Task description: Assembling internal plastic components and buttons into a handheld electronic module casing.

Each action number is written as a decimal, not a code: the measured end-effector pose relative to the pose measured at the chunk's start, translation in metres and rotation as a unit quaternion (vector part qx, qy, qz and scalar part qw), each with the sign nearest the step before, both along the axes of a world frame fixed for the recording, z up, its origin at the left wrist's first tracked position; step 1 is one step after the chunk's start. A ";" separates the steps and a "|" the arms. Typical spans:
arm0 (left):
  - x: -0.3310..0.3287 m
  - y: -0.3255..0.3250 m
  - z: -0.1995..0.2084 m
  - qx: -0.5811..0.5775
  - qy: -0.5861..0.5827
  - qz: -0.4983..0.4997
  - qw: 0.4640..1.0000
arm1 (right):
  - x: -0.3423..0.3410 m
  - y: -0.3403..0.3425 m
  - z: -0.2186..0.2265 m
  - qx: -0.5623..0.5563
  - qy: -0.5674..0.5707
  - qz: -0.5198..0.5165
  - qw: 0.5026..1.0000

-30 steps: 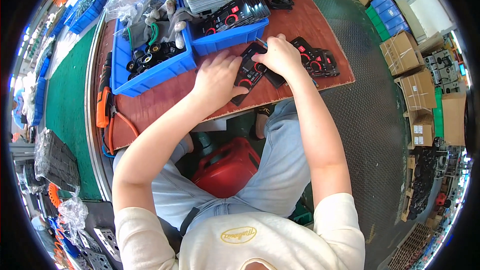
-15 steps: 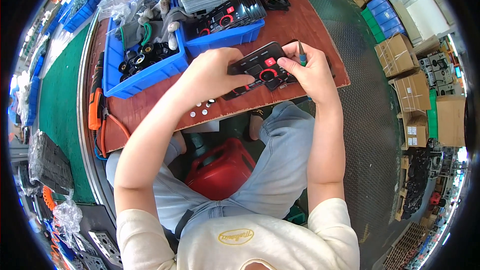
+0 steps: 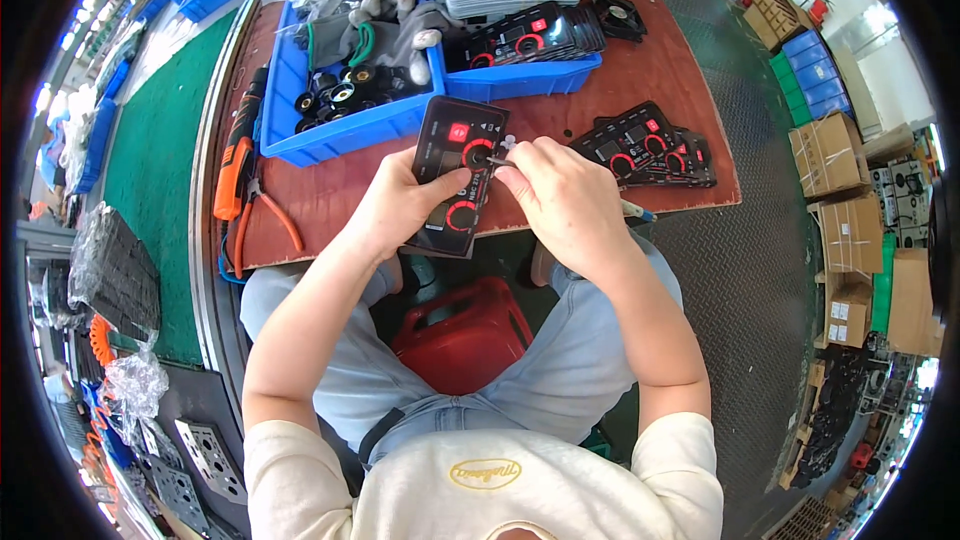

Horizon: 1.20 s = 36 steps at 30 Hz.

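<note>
Panel (image 3: 432, 145) is sitting in the left hand (image 3: 390, 202), at the near edge of the table (image 3: 690, 65), its face turned up to the person. The left hand is clamping it by one long side, thumb lying across the face; the right hand (image 3: 572, 202) is pinching a slim tool (image 3: 503, 162), whose grey tip is pointing at the upper red ring. The hands are working close together without touching each other; whether the tip is actually meeting the panel, the view is not showing. This panel is seemingly only partway through, since tool and thumb are both lying over its face. Small white bits (image 3: 508, 142) are lying just beside it. To the right, similar panels are lying in a loose pile (image 3: 640, 140); whether they are waiting or finished, they are giving no clear sign. More panels are leaning in a row in the right bin (image 3: 520, 85), and black knobs (image 3: 345, 93) are filling part of the left bin (image 3: 345, 138), so several pieces are probably remaining, though the exact share is staying unclear.
</note>
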<state>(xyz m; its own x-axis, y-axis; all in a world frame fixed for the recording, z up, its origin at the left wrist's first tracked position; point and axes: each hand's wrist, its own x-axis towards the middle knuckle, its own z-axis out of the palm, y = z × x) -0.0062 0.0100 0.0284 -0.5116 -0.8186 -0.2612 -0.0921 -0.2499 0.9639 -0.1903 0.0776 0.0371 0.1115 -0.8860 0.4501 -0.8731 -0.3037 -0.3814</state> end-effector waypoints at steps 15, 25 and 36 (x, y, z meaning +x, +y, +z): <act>0.014 0.021 -0.003 -0.215 -0.101 0.034 0.971 | 0.034 -0.015 -0.007 0.095 0.009 -0.021 0.995; 0.023 0.020 0.006 0.193 0.187 0.005 0.963 | 0.002 -0.018 -0.007 0.265 -0.490 0.153 0.816; 0.039 0.014 0.011 0.102 0.139 0.062 0.983 | 0.009 -0.031 -0.028 0.189 -0.188 -0.005 0.964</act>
<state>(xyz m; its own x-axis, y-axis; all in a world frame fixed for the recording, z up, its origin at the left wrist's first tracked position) 0.0331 0.0243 0.0394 -0.4865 -0.8243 -0.2895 0.2118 -0.4328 0.8763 -0.1815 0.0462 0.0092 -0.0057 -0.9948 0.1014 -0.6534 -0.0731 -0.7535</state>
